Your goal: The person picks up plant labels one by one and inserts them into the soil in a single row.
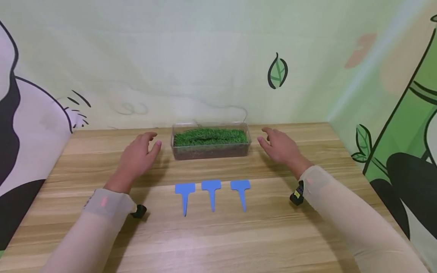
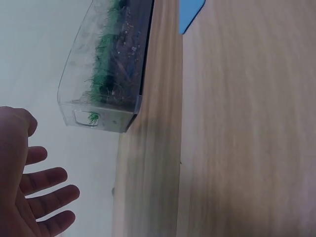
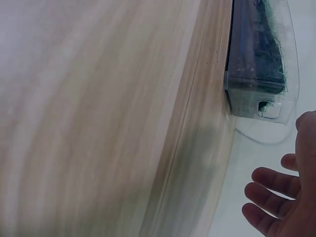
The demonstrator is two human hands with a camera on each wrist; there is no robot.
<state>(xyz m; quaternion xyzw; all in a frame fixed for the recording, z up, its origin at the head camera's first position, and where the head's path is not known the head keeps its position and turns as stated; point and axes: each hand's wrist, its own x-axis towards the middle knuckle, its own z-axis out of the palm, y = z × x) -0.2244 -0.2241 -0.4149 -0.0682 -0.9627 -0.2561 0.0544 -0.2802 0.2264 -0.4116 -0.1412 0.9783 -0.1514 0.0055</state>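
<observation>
A clear plastic box (image 1: 210,152) stands near the back of the table, with dark soil below and green artificial-looking grass (image 1: 211,137) on top. My left hand (image 1: 139,157) hovers to the left of the box, fingers apart and holding nothing. On the other side, my right hand (image 1: 280,146) is held off the box's right end, also with nothing in it. Both wrist views show the fingers loosely spread near the box's end walls, which have a cut-out handle. Three blue T-shaped plant labels lie in a row in front: left label (image 1: 184,189), middle label (image 1: 211,186) and right label (image 1: 240,185).
The wooden table (image 1: 205,242) meets a pale green printed backdrop (image 1: 153,68) just behind the box. More printed cloth, with bamboo and black-and-white shapes, rises along both sides. Small black wrist cameras hang under both sleeves, such as the right camera (image 1: 297,194).
</observation>
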